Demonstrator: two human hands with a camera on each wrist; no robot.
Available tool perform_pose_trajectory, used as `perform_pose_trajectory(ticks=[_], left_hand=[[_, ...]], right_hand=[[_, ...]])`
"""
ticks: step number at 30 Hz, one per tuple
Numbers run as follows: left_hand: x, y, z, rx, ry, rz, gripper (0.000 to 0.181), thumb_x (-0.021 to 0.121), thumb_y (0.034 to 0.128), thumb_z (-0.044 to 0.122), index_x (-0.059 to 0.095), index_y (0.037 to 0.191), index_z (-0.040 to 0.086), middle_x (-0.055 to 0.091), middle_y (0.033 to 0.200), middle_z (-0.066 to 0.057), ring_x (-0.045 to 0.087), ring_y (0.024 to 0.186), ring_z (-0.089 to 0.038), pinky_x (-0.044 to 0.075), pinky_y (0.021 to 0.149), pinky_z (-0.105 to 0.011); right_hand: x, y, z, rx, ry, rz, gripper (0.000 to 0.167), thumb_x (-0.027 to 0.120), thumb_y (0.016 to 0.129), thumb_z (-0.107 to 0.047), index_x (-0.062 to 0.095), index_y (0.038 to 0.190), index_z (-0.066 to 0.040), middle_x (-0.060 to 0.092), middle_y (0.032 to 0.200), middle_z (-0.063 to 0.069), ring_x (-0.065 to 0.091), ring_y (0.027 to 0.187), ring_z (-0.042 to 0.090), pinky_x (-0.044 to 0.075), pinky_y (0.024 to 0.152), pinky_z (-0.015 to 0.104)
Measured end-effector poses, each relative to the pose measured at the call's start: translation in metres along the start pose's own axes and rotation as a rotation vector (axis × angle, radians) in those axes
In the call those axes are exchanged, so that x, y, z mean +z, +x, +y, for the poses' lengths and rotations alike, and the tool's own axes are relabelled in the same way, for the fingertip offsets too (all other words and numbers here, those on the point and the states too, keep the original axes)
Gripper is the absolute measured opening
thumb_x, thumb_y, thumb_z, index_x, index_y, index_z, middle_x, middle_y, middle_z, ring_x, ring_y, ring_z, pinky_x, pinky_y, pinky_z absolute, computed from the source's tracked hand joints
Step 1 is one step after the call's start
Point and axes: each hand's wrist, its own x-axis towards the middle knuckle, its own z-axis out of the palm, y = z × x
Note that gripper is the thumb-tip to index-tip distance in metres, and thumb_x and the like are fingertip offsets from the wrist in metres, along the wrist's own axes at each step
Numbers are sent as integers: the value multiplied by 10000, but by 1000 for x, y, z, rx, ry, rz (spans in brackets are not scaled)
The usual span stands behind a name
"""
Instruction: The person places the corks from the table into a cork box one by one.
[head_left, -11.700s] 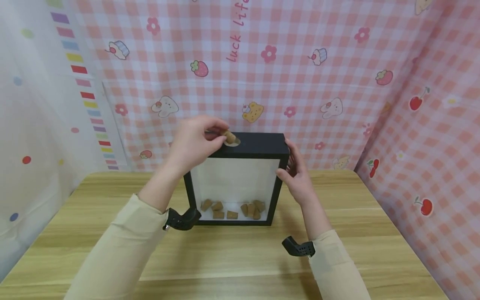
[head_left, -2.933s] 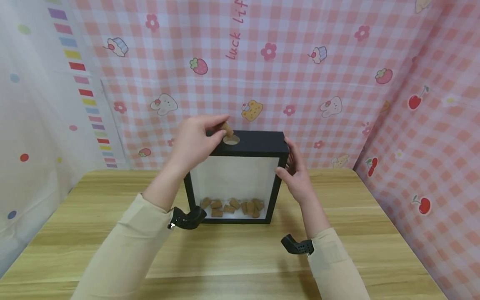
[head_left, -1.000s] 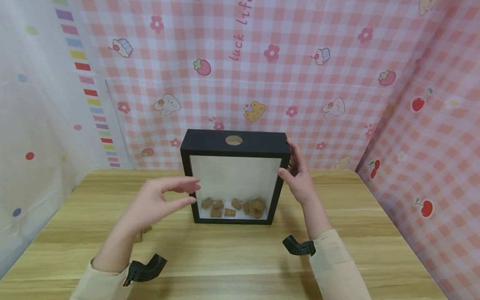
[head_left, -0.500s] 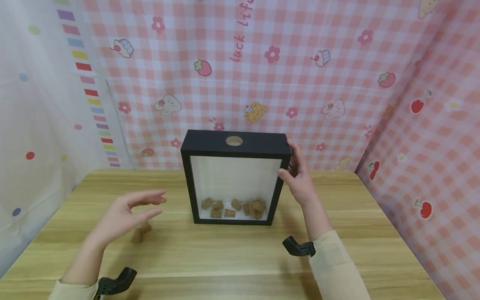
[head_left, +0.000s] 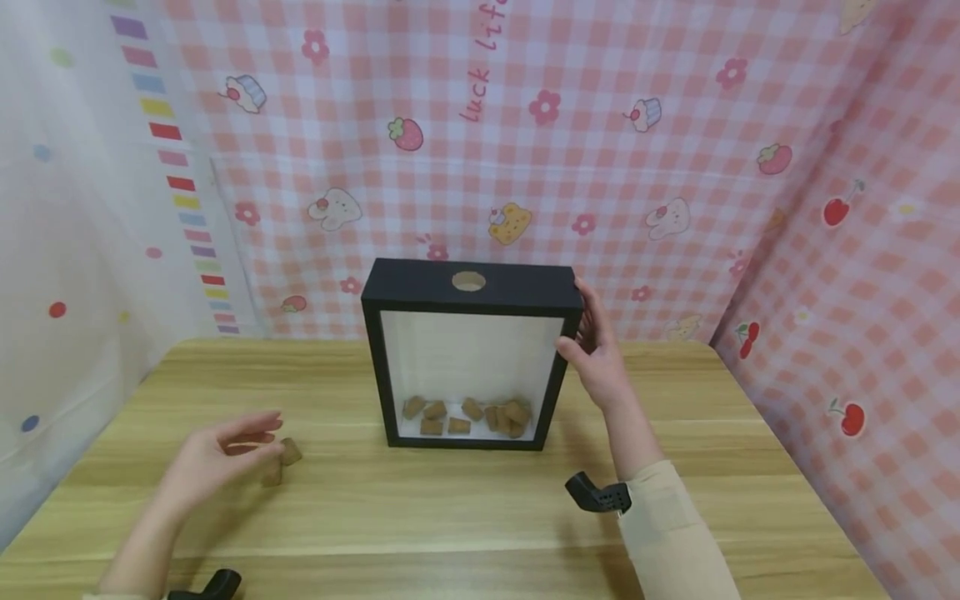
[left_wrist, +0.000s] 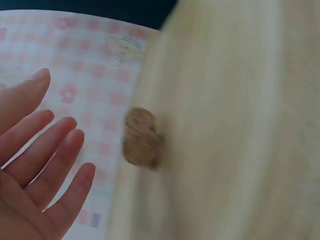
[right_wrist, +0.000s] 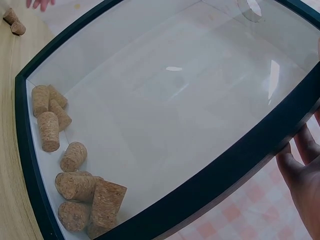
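A black-framed display box (head_left: 472, 287) with a clear front stands upright on the table, a round hole (head_left: 468, 282) in its top. Several corks (right_wrist: 49, 131) lie along its bottom inside. My right hand (head_left: 597, 358) grips the box's right side, thumb on the front frame and fingers round the side edge. At the left, my left hand (head_left: 221, 458) hovers by two loose corks, the farther cork (head_left: 291, 452) and the nearer cork (head_left: 272, 475), partly hidden behind the thumb in the head view. In the left wrist view its fingers are spread and hold nothing, apart from the corks (left_wrist: 141, 137).
The wooden table (head_left: 420, 533) reaches to a pink checked cloth (head_left: 480, 167) hanging behind and at the right. A white dotted cloth (head_left: 67, 250) hangs at the left. Black wrist camera mounts (head_left: 597, 493) sit on both forearms.
Earlier my left hand pinched one cork, later another, at the hole; more corks now lie inside. It has since moved down and left to the loose corks. My right hand has kept its grip.
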Motion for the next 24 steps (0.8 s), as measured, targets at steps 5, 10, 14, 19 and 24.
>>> perform_pose_trajectory(ticks=[5,10,14,19,24], left_hand=[[1,-7,-11,-105,67,-19,561,787,874,241,595,1337,-11,664,1219,-184,666,961,-69,512,777,-179],[4,-12,-19,-176,122,-43,657,828,827,298,583,1344,-26,669,1211,-186,680,962,-122,491,796,-154],[7,-14,-24,-203,154,-47,689,847,799,331,596,1330,-30,675,1202,-177,668,955,-133,511,785,-174],[10,-15,-26,-192,179,-57,673,853,790,342,620,1300,-31,681,1193,-160,651,973,-164,515,780,-194],[14,-16,-27,-163,208,-56,659,865,769,359,646,1260,-21,682,1173,-160,646,1004,-262,515,791,-228]], right_hand=[[0,0,-1,-2,1,-1,663,717,935,-208,401,1517,-240,522,1393,-4,504,1121,155,445,822,253],[-1,0,0,2,-5,1,674,724,928,-244,399,1518,-234,516,1402,4,501,1135,160,443,833,255],[-1,0,1,3,-6,4,673,725,926,-241,402,1516,-240,517,1400,10,499,1138,162,442,835,257],[-1,0,0,-1,-2,4,662,716,935,-211,401,1516,-240,512,1402,11,493,1138,166,439,838,257],[-1,0,-1,0,-2,2,666,720,932,-213,402,1516,-247,514,1405,9,494,1151,168,441,846,264]])
